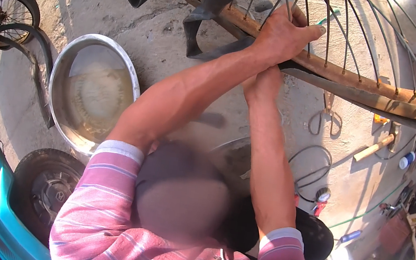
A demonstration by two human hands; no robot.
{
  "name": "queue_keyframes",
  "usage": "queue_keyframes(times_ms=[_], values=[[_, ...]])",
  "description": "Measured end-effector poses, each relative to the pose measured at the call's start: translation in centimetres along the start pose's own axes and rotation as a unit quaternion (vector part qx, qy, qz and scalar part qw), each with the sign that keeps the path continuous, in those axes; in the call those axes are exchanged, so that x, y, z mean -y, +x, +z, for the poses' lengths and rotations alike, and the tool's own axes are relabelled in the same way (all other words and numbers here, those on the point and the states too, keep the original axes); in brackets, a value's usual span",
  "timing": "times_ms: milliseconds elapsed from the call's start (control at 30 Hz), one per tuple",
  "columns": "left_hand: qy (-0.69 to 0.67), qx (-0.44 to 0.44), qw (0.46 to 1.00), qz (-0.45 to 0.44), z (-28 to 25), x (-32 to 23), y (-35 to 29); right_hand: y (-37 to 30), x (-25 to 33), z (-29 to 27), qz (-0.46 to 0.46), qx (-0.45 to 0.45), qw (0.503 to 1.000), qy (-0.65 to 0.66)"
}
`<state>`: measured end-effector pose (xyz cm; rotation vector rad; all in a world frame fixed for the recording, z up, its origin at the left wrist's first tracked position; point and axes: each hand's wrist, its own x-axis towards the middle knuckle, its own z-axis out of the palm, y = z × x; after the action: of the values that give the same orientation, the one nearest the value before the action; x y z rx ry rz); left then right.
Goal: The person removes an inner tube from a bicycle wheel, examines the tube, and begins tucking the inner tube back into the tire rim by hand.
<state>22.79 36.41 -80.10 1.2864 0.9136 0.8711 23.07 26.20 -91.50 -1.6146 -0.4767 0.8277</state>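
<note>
Two markings visible: emblem on the hub (60, 195) at lower left, pale marks on the teal panel (3, 197), too small to read; rusty spoked rim (378, 90) sits top centre-right, arc running upper left down to right edge, cut off above. Left hand (286, 37) bends at the rim among spokes, can't tell if gripping; right hand (266, 83) mostly hidden below left wrist, grip unclear.

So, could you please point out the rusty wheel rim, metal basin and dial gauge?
Rusty wheel rim (368, 87), head view: spoked side
Metal basin (94, 37), head view: lip
Dial gauge (323, 193), head view: face
</note>
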Motion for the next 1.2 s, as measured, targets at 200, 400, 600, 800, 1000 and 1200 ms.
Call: queue_keyframes(times_ms=[200,400,600,800,1000,1200], values=[[-0.001,-0.047,0.999,0.004,0.4,1.4,0.8,-4.2,5.0,-1.2,0.151,-0.03,0.935,0.32],[-0.028,-0.062,0.997,0.036,1.5,2.3,1.6,-4.2,4.9,-2.3,0.115,0.02,0.937,0.329],[-0.08,-0.027,0.996,0.004,1.5,1.8,1.4,-4.6,5.5,-1.9,0.093,0.011,0.937,0.336],[-0.139,0.019,0.99,-0.024,1.2,0.5,0.6,-4.6,5.8,-2.1,0.072,0.015,0.945,0.318],[-0.061,0.07,0.993,-0.075,0.7,-0.8,-0.2,-4.7,5.7,-2.1,0.083,0.01,0.946,0.314],[-0.069,0.106,0.986,-0.105,0.3,-1.7,-1.0,-5.2,5.8,-1.7,0.032,-0.027,0.95,0.311]])
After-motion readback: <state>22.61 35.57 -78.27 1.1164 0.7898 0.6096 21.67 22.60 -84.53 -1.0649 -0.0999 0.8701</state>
